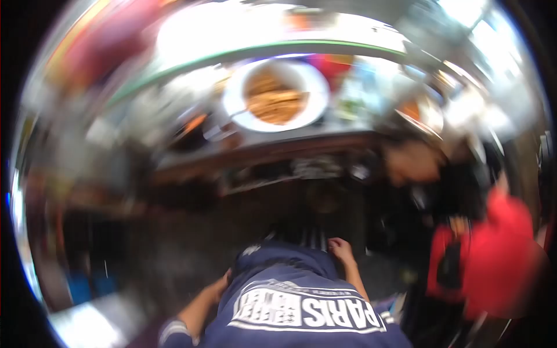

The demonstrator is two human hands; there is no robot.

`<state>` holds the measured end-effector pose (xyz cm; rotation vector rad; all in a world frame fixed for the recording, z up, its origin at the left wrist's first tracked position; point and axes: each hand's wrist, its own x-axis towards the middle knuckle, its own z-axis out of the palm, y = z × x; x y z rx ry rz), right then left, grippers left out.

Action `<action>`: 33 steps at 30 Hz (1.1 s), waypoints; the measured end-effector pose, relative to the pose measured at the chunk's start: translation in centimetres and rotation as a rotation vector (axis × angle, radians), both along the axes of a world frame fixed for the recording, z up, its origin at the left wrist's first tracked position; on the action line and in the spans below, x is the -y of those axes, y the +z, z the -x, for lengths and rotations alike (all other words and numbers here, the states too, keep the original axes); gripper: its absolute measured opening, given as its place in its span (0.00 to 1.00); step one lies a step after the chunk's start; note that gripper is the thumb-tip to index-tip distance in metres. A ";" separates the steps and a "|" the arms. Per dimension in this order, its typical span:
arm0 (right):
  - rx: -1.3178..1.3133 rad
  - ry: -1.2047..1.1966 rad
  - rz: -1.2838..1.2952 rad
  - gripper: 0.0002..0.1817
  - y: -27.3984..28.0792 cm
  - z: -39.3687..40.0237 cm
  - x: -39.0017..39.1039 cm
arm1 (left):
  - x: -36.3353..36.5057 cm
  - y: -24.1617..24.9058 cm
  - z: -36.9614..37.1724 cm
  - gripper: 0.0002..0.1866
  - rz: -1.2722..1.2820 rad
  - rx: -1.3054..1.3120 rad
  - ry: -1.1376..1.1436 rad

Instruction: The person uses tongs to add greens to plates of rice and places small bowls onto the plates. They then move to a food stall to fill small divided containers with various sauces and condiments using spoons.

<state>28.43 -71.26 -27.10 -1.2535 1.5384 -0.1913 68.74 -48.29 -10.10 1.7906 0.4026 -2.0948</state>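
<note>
My right hand [340, 249] hangs beside the hem of my dark blue shirt [290, 290], its fingers loosely curled with nothing visible in them. At the other side of the shirt is my left hand [222, 282], close against the cloth; its fingers are hidden. Both hands are low and well away from the counter. Up on the counter stands a large white bowl [233, 101] with a heap of orange-brown food [275, 104] in it. Its exact kind is too blurred to tell.
The counter [272, 139] runs across in front of me, with a green-edged shelf [278, 45] above it. A metal pan [429, 113] with orange contents stands at the right. Below it is a person in red [499, 255], close on my right. Motion blurs much of the view.
</note>
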 end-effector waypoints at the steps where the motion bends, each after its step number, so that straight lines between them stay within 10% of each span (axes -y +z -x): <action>1: -0.151 0.028 0.177 0.13 3.2 -0.6 -0.4 | 0.9 -1.3 -1.1 0.31 0.042 0.035 -0.057; 11: -0.228 -0.382 0.249 0.10 6.5 6.9 -1.8 | 14.0 -8.1 -2.8 0.34 0.267 0.273 -0.547; 17: -0.082 -0.319 1.148 0.07 29.0 12.8 20.4 | 22.5 -9.0 4.4 0.37 0.449 0.383 -0.881; 20: 0.030 -0.242 1.337 0.08 40.1 15.2 29.8 | 29.8 -6.7 11.8 0.28 1.148 0.682 -0.972; 22: 0.122 -0.204 1.395 0.10 45.2 16.5 35.6 | 35.9 0.6 18.9 0.21 0.985 0.427 -0.659; 27: 0.093 -0.179 1.536 0.15 52.4 18.4 50.8 | 46.1 16.5 30.9 0.18 1.566 0.386 -0.599; 33: -0.554 -0.081 1.615 0.19 52.1 22.9 60.1 | 55.9 26.8 37.7 0.19 1.953 0.537 -0.535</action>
